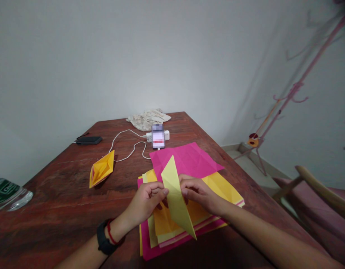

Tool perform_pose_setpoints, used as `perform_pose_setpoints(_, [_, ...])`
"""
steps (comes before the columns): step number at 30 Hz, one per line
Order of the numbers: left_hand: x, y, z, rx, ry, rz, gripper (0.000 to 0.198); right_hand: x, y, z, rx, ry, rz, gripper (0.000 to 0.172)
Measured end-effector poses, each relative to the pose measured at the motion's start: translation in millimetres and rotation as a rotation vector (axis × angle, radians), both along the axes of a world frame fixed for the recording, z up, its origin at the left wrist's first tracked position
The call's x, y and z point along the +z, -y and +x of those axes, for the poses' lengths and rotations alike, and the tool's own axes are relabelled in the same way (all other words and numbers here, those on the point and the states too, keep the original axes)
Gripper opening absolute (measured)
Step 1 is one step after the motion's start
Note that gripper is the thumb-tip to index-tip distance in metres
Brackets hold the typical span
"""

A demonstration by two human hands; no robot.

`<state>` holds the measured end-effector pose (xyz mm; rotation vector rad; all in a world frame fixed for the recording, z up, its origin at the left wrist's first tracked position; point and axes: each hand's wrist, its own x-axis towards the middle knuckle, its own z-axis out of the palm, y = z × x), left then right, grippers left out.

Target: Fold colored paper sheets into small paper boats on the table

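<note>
A pale yellow folded paper (174, 194), long and slanted with pointed ends, is held up above a stack of coloured paper. My left hand (151, 196) pinches its left edge, the thumb lying on the near face. On the opposite edge my right hand (199, 192) grips it with thumb and fingers. Below lie yellow and pink sheets (147, 243) in an uneven pile. A creased magenta sheet (192, 160) rests across the pile's far side. To the left sits a yellow folded paper boat (103, 170).
Farther back on the wooden table (63, 198) are a phone (158, 138), a white charger (167, 135) with cables, a crumpled cloth (148, 118) and a black power bank (89, 140). A plastic bottle (10, 194) lies at the left edge. A chair (323, 194) stands on the right.
</note>
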<state>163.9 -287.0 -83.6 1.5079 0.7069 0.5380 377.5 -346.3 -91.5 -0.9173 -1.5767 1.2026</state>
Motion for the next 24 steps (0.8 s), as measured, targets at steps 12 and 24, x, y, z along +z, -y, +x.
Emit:
perform_pose_setpoints(12, [3.2,-0.8,-0.4,0.027,0.029,-0.043,0.041,-4.6,-3.4,0.8,0.030,-0.072,-0.065,0.047])
perform_pose_setpoints(24, [-0.6,1.2,-2.5,-0.021,0.051,0.038,0.036,-8.4,-4.8,-2.1,-0.026,0.091,-0.018,0.032])
